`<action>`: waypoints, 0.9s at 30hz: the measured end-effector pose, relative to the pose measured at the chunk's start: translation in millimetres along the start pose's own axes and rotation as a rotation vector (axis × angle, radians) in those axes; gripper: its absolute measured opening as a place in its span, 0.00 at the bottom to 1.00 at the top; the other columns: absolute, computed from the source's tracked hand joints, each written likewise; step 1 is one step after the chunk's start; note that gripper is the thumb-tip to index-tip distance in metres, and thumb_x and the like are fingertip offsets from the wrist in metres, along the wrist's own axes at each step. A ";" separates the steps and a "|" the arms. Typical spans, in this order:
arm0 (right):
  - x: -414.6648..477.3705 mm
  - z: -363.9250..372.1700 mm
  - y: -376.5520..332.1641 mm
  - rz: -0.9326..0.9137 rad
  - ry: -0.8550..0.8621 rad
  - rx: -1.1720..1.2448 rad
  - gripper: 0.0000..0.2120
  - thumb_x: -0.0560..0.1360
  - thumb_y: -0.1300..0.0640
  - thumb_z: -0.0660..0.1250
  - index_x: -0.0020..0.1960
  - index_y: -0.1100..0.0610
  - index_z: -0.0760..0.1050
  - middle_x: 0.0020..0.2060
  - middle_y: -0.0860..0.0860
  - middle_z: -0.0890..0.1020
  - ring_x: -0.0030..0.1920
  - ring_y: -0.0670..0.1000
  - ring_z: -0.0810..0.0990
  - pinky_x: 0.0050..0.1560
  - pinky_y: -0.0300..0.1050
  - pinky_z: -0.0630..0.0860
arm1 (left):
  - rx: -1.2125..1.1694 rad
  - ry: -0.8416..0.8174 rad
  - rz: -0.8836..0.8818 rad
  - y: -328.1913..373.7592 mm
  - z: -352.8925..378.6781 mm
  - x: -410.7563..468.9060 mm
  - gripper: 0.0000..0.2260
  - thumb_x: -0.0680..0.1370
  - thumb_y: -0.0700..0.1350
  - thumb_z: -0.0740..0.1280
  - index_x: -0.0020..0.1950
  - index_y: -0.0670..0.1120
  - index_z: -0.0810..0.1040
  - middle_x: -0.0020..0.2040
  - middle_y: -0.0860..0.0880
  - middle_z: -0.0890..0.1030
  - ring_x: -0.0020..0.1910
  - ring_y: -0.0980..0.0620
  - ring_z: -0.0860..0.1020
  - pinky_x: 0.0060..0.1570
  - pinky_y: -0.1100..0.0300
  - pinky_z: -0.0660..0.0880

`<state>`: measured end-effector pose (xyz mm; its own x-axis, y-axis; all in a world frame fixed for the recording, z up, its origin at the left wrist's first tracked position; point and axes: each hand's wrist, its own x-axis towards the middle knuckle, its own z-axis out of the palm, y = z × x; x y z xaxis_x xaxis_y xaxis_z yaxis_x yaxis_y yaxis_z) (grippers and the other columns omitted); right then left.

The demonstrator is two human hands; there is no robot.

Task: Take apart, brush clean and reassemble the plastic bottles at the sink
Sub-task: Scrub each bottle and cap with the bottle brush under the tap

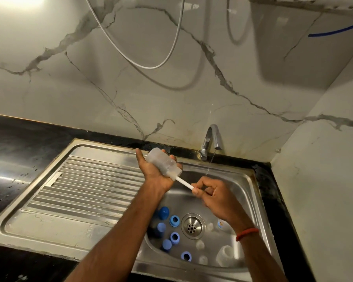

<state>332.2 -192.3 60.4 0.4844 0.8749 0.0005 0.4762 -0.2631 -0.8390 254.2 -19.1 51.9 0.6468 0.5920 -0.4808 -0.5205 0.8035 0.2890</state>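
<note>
The left hand is gripping a translucent plastic bottle body, fingers curled round it. The bottle is lying tilted above the back left corner of the stainless steel sink basin, mouth pointing down and right. The right hand is pinching the thin white plastic brush handle, which is entering the bottle mouth. The hands are apart, joined only by the brush. A red thread band is circling the right wrist. Blue domed caps, blue screw rings and clear plastic parts are lying in the basin around the drain strainer. A chrome tap at the black counter back edge is running a thin stream.
</note>
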 end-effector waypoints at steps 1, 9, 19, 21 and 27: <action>0.3 -2.2 -0.9 0.020 -0.013 0.132 0.03 0.80 0.60 0.67 0.49 0.57 0.80 0.28 0.39 0.78 0.28 0.40 0.73 0.32 0.32 0.67 | -0.012 -0.009 -0.013 1.5 0.1 0.9 0.33 0.71 0.76 0.61 0.47 0.44 0.77 0.34 0.44 0.78 0.34 0.48 0.76 0.37 0.57 0.74; 0.7 13.2 20.0 -0.215 0.423 -0.751 0.06 0.80 0.49 0.64 0.54 0.46 0.78 0.29 0.45 0.76 0.28 0.44 0.73 0.25 0.41 0.74 | -0.068 0.062 -0.032 -2.3 -5.8 12.2 0.32 0.80 0.67 0.59 0.71 0.42 0.72 0.53 0.36 0.79 0.47 0.40 0.80 0.43 0.47 0.80; -0.5 18.3 12.2 0.000 0.098 -0.082 0.02 0.79 0.53 0.67 0.48 0.49 0.78 0.34 0.43 0.82 0.33 0.43 0.77 0.34 0.40 0.75 | -0.019 0.050 -0.036 3.7 2.4 -1.1 0.31 0.72 0.75 0.62 0.47 0.45 0.76 0.38 0.46 0.76 0.36 0.49 0.75 0.38 0.57 0.73; -3.0 9.4 7.3 0.084 0.012 0.251 0.04 0.80 0.60 0.67 0.48 0.59 0.79 0.26 0.44 0.78 0.25 0.42 0.71 0.27 0.35 0.68 | -0.027 0.020 -0.050 7.7 2.6 -0.6 0.34 0.70 0.75 0.63 0.54 0.44 0.75 0.38 0.44 0.77 0.34 0.48 0.77 0.34 0.58 0.76; -1.9 8.0 11.5 0.020 0.247 -0.059 0.04 0.80 0.53 0.65 0.48 0.48 0.79 0.32 0.48 0.79 0.31 0.43 0.76 0.32 0.35 0.72 | -0.087 -0.019 -0.055 -0.6 7.9 2.6 0.31 0.77 0.68 0.64 0.63 0.41 0.74 0.49 0.39 0.78 0.40 0.43 0.82 0.35 0.54 0.81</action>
<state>330.8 -193.8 46.4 0.6555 0.7451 0.1233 0.5029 -0.3089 -0.8073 260.6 -17.5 57.0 0.6858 0.5490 -0.4779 -0.5297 0.8267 0.1895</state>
